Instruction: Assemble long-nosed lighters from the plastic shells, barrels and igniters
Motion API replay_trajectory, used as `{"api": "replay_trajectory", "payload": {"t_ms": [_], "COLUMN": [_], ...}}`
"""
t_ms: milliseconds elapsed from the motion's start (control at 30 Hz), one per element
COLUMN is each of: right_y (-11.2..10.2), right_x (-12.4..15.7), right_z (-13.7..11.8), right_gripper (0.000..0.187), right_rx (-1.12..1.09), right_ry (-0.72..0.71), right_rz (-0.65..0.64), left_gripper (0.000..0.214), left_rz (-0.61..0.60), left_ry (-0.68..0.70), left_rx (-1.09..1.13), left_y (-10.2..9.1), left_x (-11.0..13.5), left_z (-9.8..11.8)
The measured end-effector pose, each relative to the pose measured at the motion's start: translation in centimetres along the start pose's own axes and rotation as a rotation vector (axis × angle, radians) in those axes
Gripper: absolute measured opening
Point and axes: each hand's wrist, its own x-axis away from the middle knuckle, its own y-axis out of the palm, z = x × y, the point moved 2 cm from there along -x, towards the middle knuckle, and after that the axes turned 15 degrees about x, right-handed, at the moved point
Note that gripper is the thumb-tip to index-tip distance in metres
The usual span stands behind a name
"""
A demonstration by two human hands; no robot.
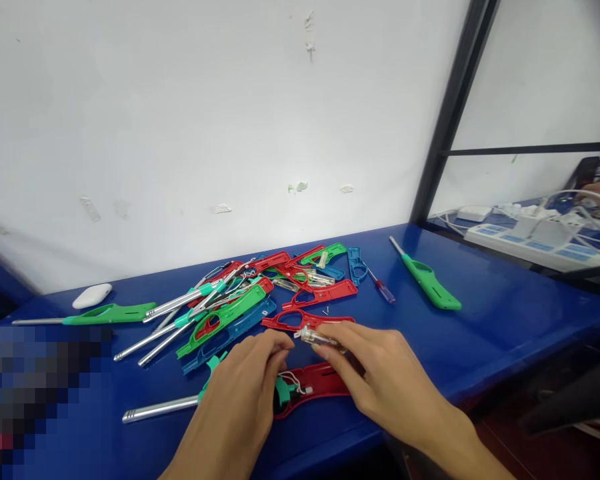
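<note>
My right hand [380, 363] pinches a small clear fuel tank [316, 337] with a metal valve end pointing left. Facing that end is my left hand [245, 373], its thumb and fingers pressed together; what they hold, if anything, is hidden. Below both hands lies an open red lighter handle half [325, 381], holding a teal trigger [282, 390] and thin white wires. A silver lighter nozzle [163, 409] sticks out leftward beyond my left hand. Just behind my fingers rests another red handle half [283, 321], with small screws [325, 311] near it.
Behind my hands spreads a pile of red, green and blue handle halves [230, 310], metal nozzles and clear tanks. A screwdriver [385, 292] and a whole green lighter [430, 281] lie right. Another green lighter [110, 314] and a white case [93, 296] lie left. A power strip [520, 243] sits far right.
</note>
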Motion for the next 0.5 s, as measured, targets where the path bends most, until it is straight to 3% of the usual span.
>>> {"api": "replay_trajectory", "payload": {"t_ms": [200,500], "right_y": [-0.2,-0.7], "right_x": [-0.2,0.0], "right_z": [0.1,-0.1], "right_gripper": [0.024,0.027], "right_rx": [-0.056,-0.054], "right_ry": [-0.002,-0.012], "right_rz": [-0.123,-0.197], "left_gripper": [0.023,0.023], "left_rz": [0.095,0.068], "left_ry": [0.124,0.160], "left_rx": [0.011,0.026], "left_y": [-0.5,0.1], "left_x": [1.5,1.8], "left_z": [-0.4,-0.1]}}
